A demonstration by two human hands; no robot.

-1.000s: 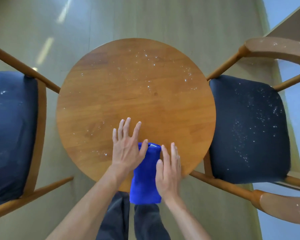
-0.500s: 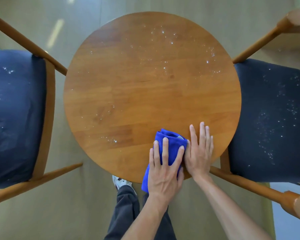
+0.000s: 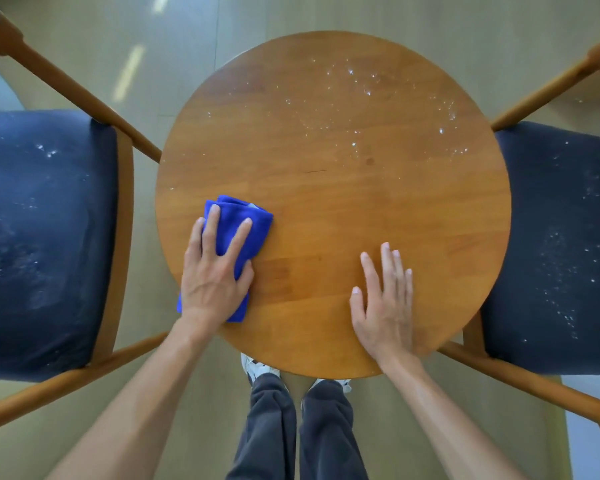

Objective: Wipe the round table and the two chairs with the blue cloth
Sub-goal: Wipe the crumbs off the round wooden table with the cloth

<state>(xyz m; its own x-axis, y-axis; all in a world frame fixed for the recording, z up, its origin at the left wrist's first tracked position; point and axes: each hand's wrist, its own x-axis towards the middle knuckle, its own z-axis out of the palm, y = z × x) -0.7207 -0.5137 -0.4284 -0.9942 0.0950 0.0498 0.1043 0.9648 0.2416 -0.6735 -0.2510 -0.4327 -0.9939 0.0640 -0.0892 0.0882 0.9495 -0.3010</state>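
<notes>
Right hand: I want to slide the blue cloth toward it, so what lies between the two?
Only bare tabletop between the blue cloth and the right hand, per the head view.

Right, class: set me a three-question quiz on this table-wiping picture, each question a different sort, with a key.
1. True or false: the blue cloth lies under the right hand.
2. Where are white specks left on the round table? A) the far right part B) beside the right hand C) nowhere
3. Fill in: both chair seats, left and right, show white ____.

Key: 1. False: the left hand presses it with straight fingers. 2. A. 3. specks.
</notes>
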